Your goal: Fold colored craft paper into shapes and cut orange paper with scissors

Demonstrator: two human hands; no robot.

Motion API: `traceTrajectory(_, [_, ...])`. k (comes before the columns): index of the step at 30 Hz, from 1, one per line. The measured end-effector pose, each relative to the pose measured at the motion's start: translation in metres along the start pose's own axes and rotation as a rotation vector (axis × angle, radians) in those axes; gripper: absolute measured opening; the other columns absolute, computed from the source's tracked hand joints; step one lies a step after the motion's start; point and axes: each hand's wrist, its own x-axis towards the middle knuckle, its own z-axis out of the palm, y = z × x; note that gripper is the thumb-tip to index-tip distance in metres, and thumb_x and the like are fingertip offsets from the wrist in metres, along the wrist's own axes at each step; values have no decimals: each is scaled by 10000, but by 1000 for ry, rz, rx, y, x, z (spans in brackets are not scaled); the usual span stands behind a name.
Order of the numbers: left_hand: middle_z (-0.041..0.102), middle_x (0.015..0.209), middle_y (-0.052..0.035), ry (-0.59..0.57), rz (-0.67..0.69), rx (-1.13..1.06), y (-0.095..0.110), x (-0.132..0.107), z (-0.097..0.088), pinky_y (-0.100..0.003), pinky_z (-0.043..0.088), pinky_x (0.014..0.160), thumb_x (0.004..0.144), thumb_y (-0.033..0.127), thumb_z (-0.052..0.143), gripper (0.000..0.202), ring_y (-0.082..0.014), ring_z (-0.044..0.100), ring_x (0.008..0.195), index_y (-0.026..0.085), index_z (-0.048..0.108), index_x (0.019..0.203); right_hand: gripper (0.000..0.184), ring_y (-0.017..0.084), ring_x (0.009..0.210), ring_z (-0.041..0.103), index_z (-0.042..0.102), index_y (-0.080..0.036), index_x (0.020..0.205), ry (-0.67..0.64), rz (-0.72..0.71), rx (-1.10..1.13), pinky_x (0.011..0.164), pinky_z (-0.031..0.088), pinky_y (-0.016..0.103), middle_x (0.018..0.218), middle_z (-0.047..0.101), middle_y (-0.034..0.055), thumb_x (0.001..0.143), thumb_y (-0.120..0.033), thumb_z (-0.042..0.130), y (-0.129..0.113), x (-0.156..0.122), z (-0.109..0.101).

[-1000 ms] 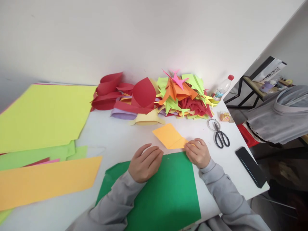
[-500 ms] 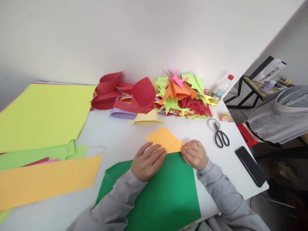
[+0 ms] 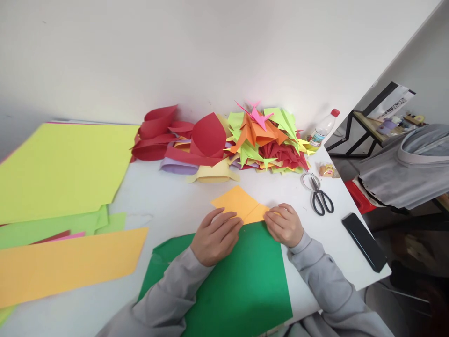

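A folded piece of orange-yellow paper (image 3: pixel 238 202) lies over the far edge of a green sheet (image 3: pixel 245 276), a crease line running across it. My left hand (image 3: pixel 216 235) is closed on its near left edge, fingers bent and pressed together. At the narrow right corner, my right hand (image 3: pixel 285 225) pinches the same paper between thumb and fingers. The parts of the paper under both sets of fingertips are hidden.
Behind stand a heap of folded paper cranes (image 3: pixel 266 140) and curled red paper pieces (image 3: pixel 209 138). Large yellow sheets (image 3: pixel 70 168) and an orange strip (image 3: pixel 70 262) lie left. Scissors (image 3: pixel 319 196), a black phone (image 3: pixel 365 242) and a bottle (image 3: pixel 322 128) are on the right.
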Motion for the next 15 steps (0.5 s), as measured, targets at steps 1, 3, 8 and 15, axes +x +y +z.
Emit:
traceTrajectory(1, [747, 834, -32, -3, -5, -5, 1, 0, 1, -424, 464, 930, 802, 100, 581, 218, -204, 682, 865, 189, 642, 991, 105, 185, 858, 641, 662, -147, 940, -3, -3, 4, 801, 479, 377, 875, 741, 45, 859, -117, 603, -1, 0, 0])
traceTrajectory(3, [744, 849, -33, -7, -7, -15, 4, -1, 3, -418, 460, 939, 793, 117, 613, 218, -201, 677, 870, 190, 643, 996, 95, 186, 865, 643, 662, -141, 934, -11, -21, 24, 801, 480, 376, 877, 739, 46, 854, -121, 615, -4, 1, 2])
traceTrajectory(8, [737, 840, -42, -30, 60, -62, 14, -7, 12, -406, 464, 938, 832, 68, 537, 198, -186, 665, 860, 179, 645, 954, 72, 186, 891, 637, 664, -132, 919, -18, -71, 67, 816, 479, 376, 912, 733, 60, 854, -130, 631, -19, 5, 9])
traceTrajectory(15, [725, 799, -38, -16, 31, -87, 16, -8, 13, -409, 469, 935, 813, 45, 504, 225, -183, 663, 847, 164, 642, 945, 66, 179, 866, 623, 655, -131, 914, -27, -77, 79, 821, 460, 377, 872, 721, 62, 863, -131, 614, -22, 6, 12])
